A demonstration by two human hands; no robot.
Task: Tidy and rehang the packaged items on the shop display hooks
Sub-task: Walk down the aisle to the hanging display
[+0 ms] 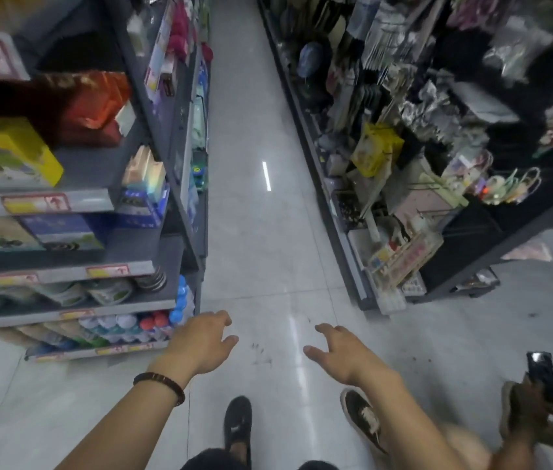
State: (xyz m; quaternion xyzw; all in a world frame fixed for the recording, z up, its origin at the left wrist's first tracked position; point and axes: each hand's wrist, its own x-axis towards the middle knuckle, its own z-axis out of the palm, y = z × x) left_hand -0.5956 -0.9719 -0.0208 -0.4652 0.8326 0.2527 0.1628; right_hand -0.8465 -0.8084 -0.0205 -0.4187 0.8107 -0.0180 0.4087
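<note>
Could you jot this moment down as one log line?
place: shop aisle | left hand: open, empty | right hand: open, empty | hanging packets: untouched, off to the right

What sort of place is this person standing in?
Probably a shop aisle: tiered shelves of boxed goods with price tags on one side, packaged items hanging opposite, tiled floor between.

Place: shop aisle.
Left: shelves (pixel 132 239) of boxed goods, price tags (pixel 35 203) on edges.
Right: rack (pixel 465 245) with hanging packets (pixel 375 149).
Floor: pale tiles (pixel 251 249).
</note>
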